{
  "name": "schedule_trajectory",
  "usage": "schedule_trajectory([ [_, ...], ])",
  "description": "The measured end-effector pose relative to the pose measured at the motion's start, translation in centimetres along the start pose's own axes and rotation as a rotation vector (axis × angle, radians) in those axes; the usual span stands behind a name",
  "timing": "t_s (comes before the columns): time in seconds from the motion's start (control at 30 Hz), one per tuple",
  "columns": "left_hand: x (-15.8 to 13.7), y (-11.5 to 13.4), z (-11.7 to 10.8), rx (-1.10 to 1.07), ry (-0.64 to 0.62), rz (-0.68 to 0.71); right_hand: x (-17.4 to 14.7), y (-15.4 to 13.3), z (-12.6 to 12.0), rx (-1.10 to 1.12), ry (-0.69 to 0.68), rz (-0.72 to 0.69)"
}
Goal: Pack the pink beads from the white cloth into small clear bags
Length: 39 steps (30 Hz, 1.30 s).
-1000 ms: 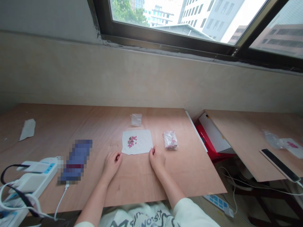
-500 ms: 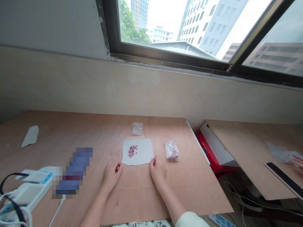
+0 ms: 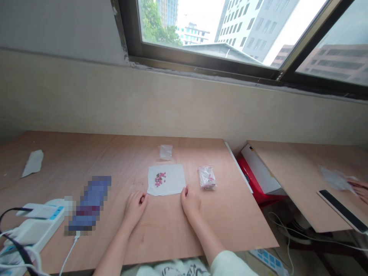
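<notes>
A small white cloth or paper sheet (image 3: 174, 180) lies flat on the wooden table in front of me, with several small pink pieces (image 3: 158, 182) gathered on its left half. My left hand (image 3: 135, 209) rests on the table at the sheet's near left corner, fingers curled closed. At the near right corner, my right hand (image 3: 190, 201) also lies loosely closed, its thumb side by the sheet's edge. I see nothing held in either hand. Beyond the sheet is a small clear plastic bag (image 3: 166, 152). A plastic packet (image 3: 206, 178) with pink contents sits to its right.
On the left are a pixelated blue object (image 3: 92, 207) with a white cable, a white power strip (image 3: 43, 226) with plugs, and a torn white scrap (image 3: 33, 163). Across a gap, a second table (image 3: 301, 168) holds plastic film (image 3: 335, 178) near another person's hand (image 3: 360, 188).
My hands and the sheet keep their places; the view has shifted slightly. At the far right, the other person's hand has come further into view by the plastic film.
</notes>
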<state>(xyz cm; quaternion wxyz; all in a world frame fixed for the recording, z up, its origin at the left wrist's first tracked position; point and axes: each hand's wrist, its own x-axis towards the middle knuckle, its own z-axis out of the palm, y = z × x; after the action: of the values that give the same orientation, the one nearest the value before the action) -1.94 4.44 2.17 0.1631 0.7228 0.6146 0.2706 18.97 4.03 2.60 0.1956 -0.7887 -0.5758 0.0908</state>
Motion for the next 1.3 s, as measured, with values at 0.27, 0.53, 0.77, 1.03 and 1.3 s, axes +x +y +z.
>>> schedule_trajectory([
  [0.27,0.0,-0.1,0.0,0.007,-0.018,0.003,0.1,0.2,0.3,0.017,0.003,0.002],
  [0.53,0.1,0.1,0.0,-0.005,0.006,0.001,0.1,0.1,-0.1,0.043,-0.005,0.005],
  [0.77,0.0,0.0,0.0,-0.018,-0.009,-0.013,1.4,-1.1,-1.0,0.203,-0.034,0.094],
  [1.03,0.2,0.3,-0.2,-0.022,-0.009,-0.017,10.3,-9.6,-0.3,0.09,-0.008,-0.318],
  [1.3,0.2,0.1,-0.2,-0.05,-0.013,-0.046,14.1,-10.4,2.1,-0.081,-0.174,-0.365],
])
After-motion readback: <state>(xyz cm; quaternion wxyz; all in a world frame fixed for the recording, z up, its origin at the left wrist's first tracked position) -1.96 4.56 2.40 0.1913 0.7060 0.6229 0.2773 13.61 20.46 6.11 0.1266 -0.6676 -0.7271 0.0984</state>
